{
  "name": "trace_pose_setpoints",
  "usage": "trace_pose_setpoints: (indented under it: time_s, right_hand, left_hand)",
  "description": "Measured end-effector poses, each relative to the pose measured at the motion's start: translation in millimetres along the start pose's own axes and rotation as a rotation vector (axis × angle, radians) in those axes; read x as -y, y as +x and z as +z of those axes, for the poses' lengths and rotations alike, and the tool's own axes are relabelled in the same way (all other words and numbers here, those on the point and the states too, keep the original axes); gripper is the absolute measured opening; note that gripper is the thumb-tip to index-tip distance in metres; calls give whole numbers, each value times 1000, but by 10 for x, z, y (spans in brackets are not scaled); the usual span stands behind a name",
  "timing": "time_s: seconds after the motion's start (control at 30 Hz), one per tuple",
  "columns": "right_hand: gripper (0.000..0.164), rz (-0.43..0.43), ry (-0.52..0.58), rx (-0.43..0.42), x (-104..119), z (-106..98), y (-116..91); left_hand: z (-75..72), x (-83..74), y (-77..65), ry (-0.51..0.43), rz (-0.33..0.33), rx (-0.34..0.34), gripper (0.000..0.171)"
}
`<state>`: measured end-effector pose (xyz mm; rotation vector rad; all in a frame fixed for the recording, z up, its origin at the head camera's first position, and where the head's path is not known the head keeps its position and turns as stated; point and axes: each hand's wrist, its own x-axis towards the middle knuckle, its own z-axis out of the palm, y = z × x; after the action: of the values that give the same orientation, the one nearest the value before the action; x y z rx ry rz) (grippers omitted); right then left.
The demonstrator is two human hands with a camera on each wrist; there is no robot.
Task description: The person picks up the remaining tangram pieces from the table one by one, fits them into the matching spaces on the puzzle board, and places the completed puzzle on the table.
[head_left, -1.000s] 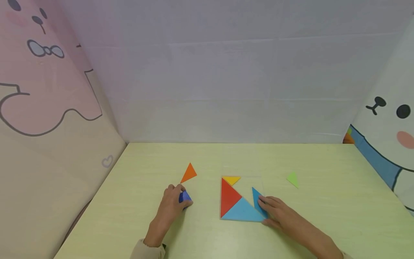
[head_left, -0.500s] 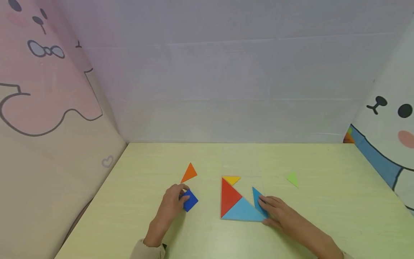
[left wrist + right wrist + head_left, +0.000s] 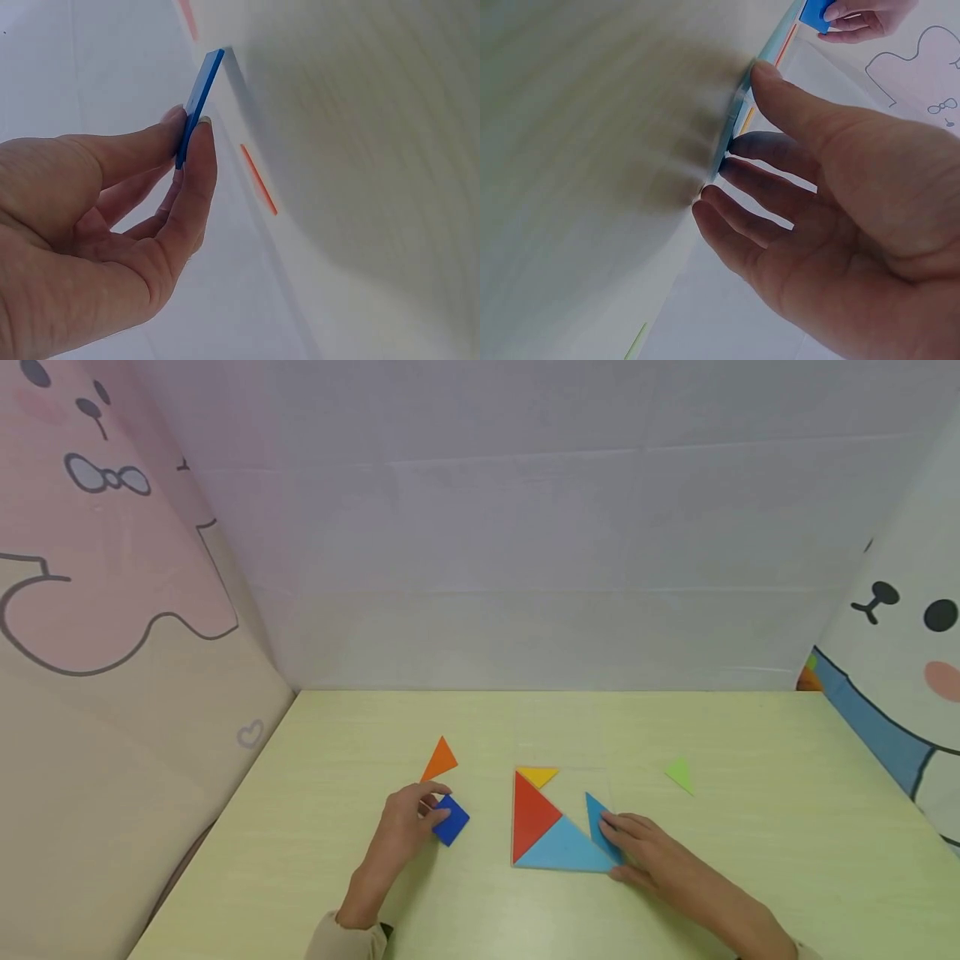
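Observation:
My left hand (image 3: pixel 405 822) pinches a dark blue square tangram piece (image 3: pixel 452 821) between thumb and fingers. In the left wrist view the blue square (image 3: pixel 200 101) is tilted and raised off the table. The fingertips of my right hand (image 3: pixel 645 852) rest on a narrow blue piece (image 3: pixel 594 817), whose far side they cover. Its thumb touches the corner of a large light blue triangle (image 3: pixel 564 850). Against that triangle lies a large red triangle (image 3: pixel 531 818), with a small yellow triangle (image 3: pixel 537 776) at its upper edge. These pieces lie in a clear square tray (image 3: pixel 581 769).
An orange triangle (image 3: pixel 441 760) lies just beyond my left hand. Off to the right is a light green triangle (image 3: pixel 680 775). The pale table (image 3: pixel 787 810) ends at a white back sheet (image 3: pixel 555 568), with printed cartoon sheets at both sides.
My left hand has turned the dark blue square so that more of its face shows, and has shifted it slightly right. The right hand stays in place on the narrow blue piece.

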<state>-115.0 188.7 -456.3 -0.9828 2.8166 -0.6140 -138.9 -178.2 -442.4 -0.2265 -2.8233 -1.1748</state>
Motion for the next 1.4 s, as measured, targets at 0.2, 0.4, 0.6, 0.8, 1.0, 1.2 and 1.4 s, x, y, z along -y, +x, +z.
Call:
trace_pose_setpoints:
  time_s: [0.2, 0.4, 0.6, 0.8, 1.0, 1.2, 1.4]
  right_hand:
    - [59, -4, 5, -11, 7, -10, -4]
    - [59, 13, 14, 9, -1, -20, 4]
    - [60, 21, 22, 20, 7, -22, 5]
    - [60, 47, 37, 40, 18, -28, 9]
    - [59, 21, 16, 22, 8, -15, 4]
    - [60, 29, 26, 25, 5, -14, 3]
    - [59, 50, 39, 45, 19, -34, 7]
  left_hand:
    - [18, -34, 38, -73, -8, -6, 22]
    - [32, -68, 79, -153, -22, -3, 22]
    - [81, -81, 131, -179, -7, -8, 23]
    - [153, -102, 191, -197, 8, 1, 22]
    - [212, -161, 238, -214, 6, 11, 23]
    - [262, -189, 271, -226, 18, 5, 22]
    - [305, -219, 299, -240, 38, 1, 22]
